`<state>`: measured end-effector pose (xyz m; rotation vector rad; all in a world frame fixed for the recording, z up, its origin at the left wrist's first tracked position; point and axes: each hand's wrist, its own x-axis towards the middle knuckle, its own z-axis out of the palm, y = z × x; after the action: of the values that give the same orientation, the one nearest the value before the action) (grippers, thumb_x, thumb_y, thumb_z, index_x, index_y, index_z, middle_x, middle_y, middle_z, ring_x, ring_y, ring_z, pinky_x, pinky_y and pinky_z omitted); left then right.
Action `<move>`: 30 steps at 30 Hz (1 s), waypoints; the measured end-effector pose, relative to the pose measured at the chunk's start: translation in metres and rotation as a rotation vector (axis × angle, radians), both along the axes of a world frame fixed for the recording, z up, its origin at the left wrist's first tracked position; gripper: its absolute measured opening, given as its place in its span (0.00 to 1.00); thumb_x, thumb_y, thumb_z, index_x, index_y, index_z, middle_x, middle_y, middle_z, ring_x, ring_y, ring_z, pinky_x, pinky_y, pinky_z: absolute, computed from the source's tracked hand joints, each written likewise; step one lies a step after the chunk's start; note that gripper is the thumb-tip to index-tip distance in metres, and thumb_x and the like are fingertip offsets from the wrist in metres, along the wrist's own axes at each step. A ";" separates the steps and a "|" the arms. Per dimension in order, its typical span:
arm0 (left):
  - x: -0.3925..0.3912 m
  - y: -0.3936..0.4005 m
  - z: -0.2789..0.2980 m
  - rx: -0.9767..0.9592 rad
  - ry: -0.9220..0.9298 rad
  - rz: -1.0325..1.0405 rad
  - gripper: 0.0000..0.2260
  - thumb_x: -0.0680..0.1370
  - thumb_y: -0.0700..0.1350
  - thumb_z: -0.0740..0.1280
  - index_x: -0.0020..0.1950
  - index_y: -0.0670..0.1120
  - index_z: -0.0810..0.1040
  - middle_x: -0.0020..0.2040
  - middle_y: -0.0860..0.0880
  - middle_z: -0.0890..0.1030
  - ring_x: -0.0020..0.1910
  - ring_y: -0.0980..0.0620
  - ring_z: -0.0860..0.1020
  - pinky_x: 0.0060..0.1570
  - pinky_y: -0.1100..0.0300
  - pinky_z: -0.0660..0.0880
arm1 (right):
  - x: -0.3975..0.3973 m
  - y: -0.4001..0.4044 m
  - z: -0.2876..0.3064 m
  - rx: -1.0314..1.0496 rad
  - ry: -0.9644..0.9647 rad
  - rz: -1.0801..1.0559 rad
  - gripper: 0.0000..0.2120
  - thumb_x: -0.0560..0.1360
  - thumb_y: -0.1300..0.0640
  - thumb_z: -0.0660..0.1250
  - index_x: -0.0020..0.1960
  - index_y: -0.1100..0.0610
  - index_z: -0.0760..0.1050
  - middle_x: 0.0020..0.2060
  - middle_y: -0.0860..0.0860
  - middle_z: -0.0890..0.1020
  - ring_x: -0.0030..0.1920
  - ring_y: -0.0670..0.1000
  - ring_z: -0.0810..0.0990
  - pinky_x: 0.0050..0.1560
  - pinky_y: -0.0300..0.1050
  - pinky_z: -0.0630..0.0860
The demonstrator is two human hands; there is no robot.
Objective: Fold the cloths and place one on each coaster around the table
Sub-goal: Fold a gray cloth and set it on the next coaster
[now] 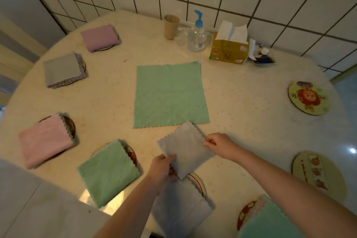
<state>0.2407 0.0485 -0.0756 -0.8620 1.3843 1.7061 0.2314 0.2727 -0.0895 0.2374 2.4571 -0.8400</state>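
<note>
Nearest the camera, the left hand (163,168) pinches the near-left corner of a folded grey cloth (184,150), thumb on top and fingers curled beneath, while the right hand (218,145) nips the far-right edge of the same cloth between thumb and fingertips. Held this way the cloth sits as a diamond between the two hands, its long diagonal running from near-left up to far-right, seemingly lifted just clear of the table (241,87). Just below the left hand another grey cloth (183,210) already covers its coaster. The bare coasters lie to the right: the near bare coaster (316,174) beyond the right forearm, the far bare coaster (309,97) further out. So the right hand is better placed to carry it there. Ahead lies the unfolded green cloth (170,94), flat mid-table, touching the grey cloth's far corner.
</note>
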 end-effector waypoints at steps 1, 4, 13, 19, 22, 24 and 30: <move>-0.002 -0.001 0.000 0.026 -0.039 0.012 0.11 0.81 0.40 0.61 0.60 0.35 0.71 0.54 0.36 0.77 0.47 0.37 0.79 0.35 0.45 0.81 | -0.001 -0.003 -0.002 0.017 -0.005 -0.005 0.16 0.77 0.52 0.63 0.33 0.54 0.67 0.27 0.50 0.70 0.31 0.49 0.68 0.33 0.44 0.62; -0.007 -0.001 0.001 0.050 -0.100 0.015 0.11 0.81 0.38 0.60 0.62 0.35 0.69 0.56 0.36 0.77 0.48 0.37 0.79 0.40 0.41 0.80 | -0.002 -0.005 -0.001 0.070 -0.014 0.002 0.15 0.77 0.53 0.62 0.32 0.53 0.65 0.28 0.49 0.72 0.31 0.49 0.69 0.33 0.45 0.63; -0.010 0.000 -0.003 -0.090 -0.075 -0.074 0.06 0.79 0.38 0.64 0.54 0.38 0.72 0.54 0.36 0.79 0.49 0.37 0.81 0.37 0.43 0.81 | 0.008 -0.010 0.008 0.096 -0.005 -0.084 0.14 0.72 0.57 0.63 0.30 0.54 0.62 0.27 0.52 0.68 0.30 0.50 0.65 0.32 0.45 0.58; -0.013 -0.019 -0.009 -0.775 0.555 -0.450 0.21 0.74 0.42 0.68 0.66 0.47 0.67 0.60 0.45 0.75 0.53 0.45 0.76 0.48 0.52 0.75 | 0.010 -0.019 0.012 0.220 -0.054 -0.090 0.12 0.73 0.53 0.61 0.34 0.53 0.63 0.30 0.50 0.71 0.33 0.53 0.71 0.32 0.45 0.63; -0.015 -0.025 -0.013 -0.950 1.113 -0.839 0.29 0.73 0.47 0.68 0.72 0.49 0.64 0.67 0.48 0.70 0.64 0.45 0.68 0.62 0.49 0.71 | 0.016 -0.025 0.013 0.285 -0.058 -0.170 0.16 0.71 0.39 0.63 0.42 0.52 0.68 0.40 0.50 0.76 0.43 0.55 0.78 0.38 0.46 0.70; -0.013 -0.022 -0.022 -0.878 1.244 -1.090 0.29 0.75 0.57 0.62 0.74 0.51 0.63 0.72 0.50 0.67 0.71 0.45 0.63 0.70 0.49 0.63 | 0.022 -0.030 0.011 0.334 -0.055 -0.198 0.24 0.69 0.33 0.63 0.51 0.53 0.70 0.48 0.51 0.75 0.49 0.55 0.78 0.42 0.48 0.72; -0.011 -0.019 -0.033 -0.887 1.171 -1.412 0.33 0.75 0.65 0.49 0.78 0.54 0.50 0.79 0.53 0.46 0.77 0.48 0.41 0.72 0.54 0.38 | 0.041 -0.037 0.004 0.363 -0.062 -0.358 0.32 0.68 0.34 0.67 0.58 0.57 0.66 0.56 0.55 0.73 0.52 0.58 0.78 0.44 0.49 0.75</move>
<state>0.2292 0.0296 -0.1090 0.9173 2.5605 0.2503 0.2726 0.2354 -0.0859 0.8403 2.5307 -0.5043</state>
